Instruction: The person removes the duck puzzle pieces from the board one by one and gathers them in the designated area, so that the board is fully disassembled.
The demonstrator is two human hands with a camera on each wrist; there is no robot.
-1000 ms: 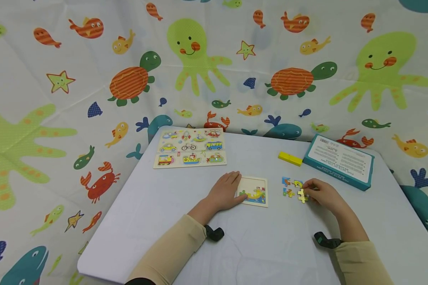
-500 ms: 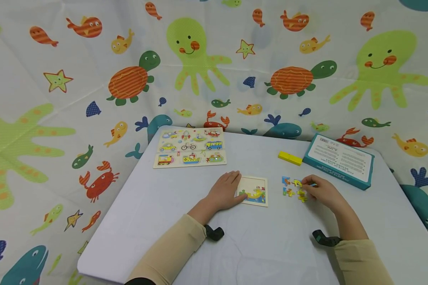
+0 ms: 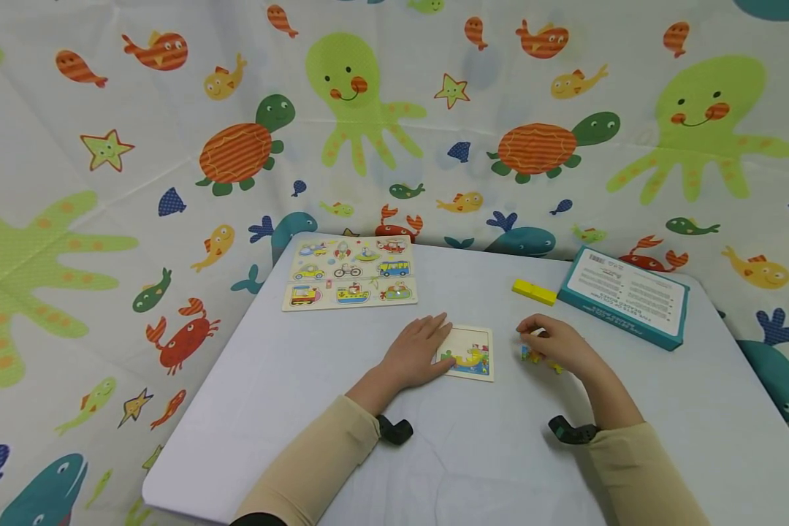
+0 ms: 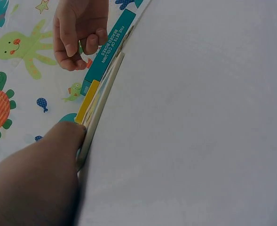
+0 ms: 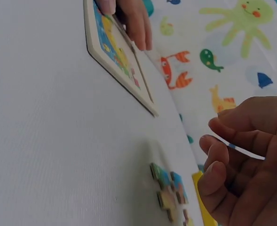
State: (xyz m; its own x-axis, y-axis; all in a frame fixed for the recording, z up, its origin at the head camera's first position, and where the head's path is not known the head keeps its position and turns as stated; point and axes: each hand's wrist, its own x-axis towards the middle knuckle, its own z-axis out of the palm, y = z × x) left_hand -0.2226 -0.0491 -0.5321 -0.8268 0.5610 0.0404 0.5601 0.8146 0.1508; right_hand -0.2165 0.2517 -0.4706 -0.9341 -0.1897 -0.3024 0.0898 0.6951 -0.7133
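My left hand (image 3: 416, 354) lies flat over the left side of a small square wooden puzzle board (image 3: 463, 342), its thumb on the lower part of the picture. Yellow, blue and green pieces fill the board's lower part, while bare wood shows above. To the right, my right hand (image 3: 559, 345) hovers over several loose jigsaw pieces (image 3: 532, 355), hiding some of them from the head view. In the right wrist view its fingers (image 5: 213, 179) are loosely bent, thumb close to the index fingertip, and no piece shows between them. The loose pieces (image 5: 167, 195) lie below.
A larger wooden vehicle puzzle (image 3: 351, 273) lies at the back left of the white table (image 3: 269, 387). At the back right are a yellow block (image 3: 534, 292) and a teal box (image 3: 624, 298). A sea-animal cloth (image 3: 394, 131) hangs behind.
The right hand has moved left from the right-hand loose pieces to above the left-hand ones. The piece it was tilting now lies flat. The left hand stays on the board.
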